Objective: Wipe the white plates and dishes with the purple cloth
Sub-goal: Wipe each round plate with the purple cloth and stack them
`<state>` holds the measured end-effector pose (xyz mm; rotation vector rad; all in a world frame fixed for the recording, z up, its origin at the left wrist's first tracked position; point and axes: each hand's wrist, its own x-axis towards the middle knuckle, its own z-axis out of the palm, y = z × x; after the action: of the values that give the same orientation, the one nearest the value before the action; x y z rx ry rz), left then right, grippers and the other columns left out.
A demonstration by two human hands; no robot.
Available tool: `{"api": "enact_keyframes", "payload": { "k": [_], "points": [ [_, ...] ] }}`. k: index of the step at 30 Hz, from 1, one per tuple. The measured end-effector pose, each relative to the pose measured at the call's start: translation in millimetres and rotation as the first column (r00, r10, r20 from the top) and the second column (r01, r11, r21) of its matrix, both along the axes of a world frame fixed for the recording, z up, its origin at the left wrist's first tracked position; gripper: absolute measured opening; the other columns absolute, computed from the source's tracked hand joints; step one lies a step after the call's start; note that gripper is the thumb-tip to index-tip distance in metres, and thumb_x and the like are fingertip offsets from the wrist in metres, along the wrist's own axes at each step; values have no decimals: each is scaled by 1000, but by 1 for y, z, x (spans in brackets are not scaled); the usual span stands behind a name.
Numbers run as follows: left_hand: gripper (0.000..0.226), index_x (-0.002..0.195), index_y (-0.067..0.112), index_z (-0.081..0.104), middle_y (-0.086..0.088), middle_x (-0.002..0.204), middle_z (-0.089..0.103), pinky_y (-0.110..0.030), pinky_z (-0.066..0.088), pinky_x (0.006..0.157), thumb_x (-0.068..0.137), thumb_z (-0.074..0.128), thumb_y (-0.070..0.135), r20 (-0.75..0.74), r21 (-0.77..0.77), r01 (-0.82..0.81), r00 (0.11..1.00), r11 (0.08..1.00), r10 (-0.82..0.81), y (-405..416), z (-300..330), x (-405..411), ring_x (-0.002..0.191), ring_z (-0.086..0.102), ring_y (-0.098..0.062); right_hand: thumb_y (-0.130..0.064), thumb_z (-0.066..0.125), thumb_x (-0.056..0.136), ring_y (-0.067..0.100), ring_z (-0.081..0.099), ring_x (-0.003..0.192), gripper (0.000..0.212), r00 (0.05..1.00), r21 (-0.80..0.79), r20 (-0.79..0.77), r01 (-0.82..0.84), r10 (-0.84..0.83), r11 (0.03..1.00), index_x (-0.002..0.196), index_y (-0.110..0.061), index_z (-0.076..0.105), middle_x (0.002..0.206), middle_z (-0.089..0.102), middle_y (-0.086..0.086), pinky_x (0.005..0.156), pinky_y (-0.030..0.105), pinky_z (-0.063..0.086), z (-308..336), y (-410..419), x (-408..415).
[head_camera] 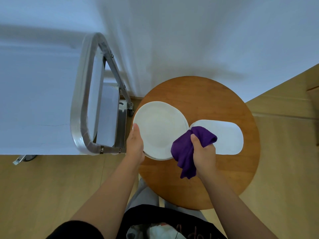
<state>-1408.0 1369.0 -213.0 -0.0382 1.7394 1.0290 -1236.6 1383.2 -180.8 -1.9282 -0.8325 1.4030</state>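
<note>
A round white plate point(159, 128) is held by its left rim in my left hand point(135, 144), thumb on top. It sits over another round white plate whose edge point(187, 124) peeks out on the right. My right hand point(204, 153) grips a bunched purple cloth point(186, 149) at the top plate's right edge. A white oblong dish point(227, 137) lies to the right, partly hidden by the cloth and hand. All are on a round wooden table point(207, 100).
A metal-framed cart point(82, 104) with wheels stands to the left of the table, against a white wall. Wooden floor lies below and to the right. My legs and dark clothing are at the table's near edge.
</note>
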Motion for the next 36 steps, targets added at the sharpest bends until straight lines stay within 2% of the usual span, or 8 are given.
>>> {"api": "enact_keyframes", "payload": {
  "k": [8, 10, 13, 19, 23, 27, 31, 36],
  "points": [
    [44, 103, 38, 53, 5, 106, 63, -42, 54, 82, 83, 34, 71, 115, 149, -98, 990, 984, 81, -6, 47, -3, 101, 59, -22, -30, 48, 97, 7, 59, 76, 9, 998, 259, 52, 7, -21, 966, 88, -32, 48, 84, 58, -9, 59, 17, 44, 38, 18, -17],
    [47, 97, 41, 51, 8, 100, 61, -33, 53, 67, 71, 33, 75, 100, 189, -58, 994, 980, 39, -5, 68, 5, 95, 59, -17, -34, 43, 98, 8, 58, 87, 8, 997, 215, 65, -42, 29, 976, 104, -33, 49, 97, 59, -6, 65, 18, 47, 42, 21, -31],
    [68, 114, 37, 51, 3, 104, 63, -30, 53, 59, 63, 29, 77, 81, 203, -4, 997, 979, -13, -4, 89, 20, 95, 61, -20, -35, 40, 99, 19, 46, 124, 52, 959, 220, 257, -181, 122, 958, 146, -22, 21, 140, 43, 3, 98, 37, 48, 46, 21, -54],
    [71, 124, 31, 51, -5, 112, 65, -38, 55, 75, 73, 28, 75, 96, 234, 11, 995, 972, -35, -8, 109, 26, 102, 61, -25, -27, 42, 99, 25, 19, 143, 63, 849, 312, 513, -325, 129, 893, 150, -11, 9, 157, 17, 7, 113, 46, 27, 59, 36, -70],
    [73, 118, 31, 57, -4, 105, 69, -43, 55, 82, 66, 32, 75, 81, 295, 56, 993, 954, -83, -9, 118, 26, 101, 63, -24, -22, 50, 94, 31, 30, 139, 61, 766, 434, 607, -540, 209, 721, 147, -6, 24, 152, 30, 13, 108, 52, 34, 77, 34, -78],
    [83, 129, 32, 54, -6, 124, 62, -50, 43, 101, 61, 42, 79, 78, 372, 30, 995, 928, -64, -8, 125, 21, 118, 55, -26, -26, 49, 89, 33, 36, 135, 59, 675, 496, 693, -700, 251, 514, 142, -3, 36, 146, 40, 16, 108, 46, 31, 89, 26, -82],
    [55, 110, 34, 65, 2, 111, 71, -29, 52, 84, 71, 48, 69, 123, 513, -35, 992, 858, -33, -7, 126, 18, 108, 64, -15, -19, 45, 90, 14, 19, 140, 56, 650, 530, 627, -759, 428, 378, 143, -11, 33, 150, 33, 3, 116, 40, 19, 91, 6, -79],
    [67, 117, 17, 63, -7, 111, 71, -29, 56, 75, 71, 53, 65, 251, 502, -134, 968, 854, 5, -10, 128, 20, 102, 68, -20, -18, 43, 87, 3, 14, 139, 57, 634, 518, 532, -768, 562, 376, 143, -16, 31, 150, 30, -5, 118, 32, 12, 94, -9, -67]
  ]
}}
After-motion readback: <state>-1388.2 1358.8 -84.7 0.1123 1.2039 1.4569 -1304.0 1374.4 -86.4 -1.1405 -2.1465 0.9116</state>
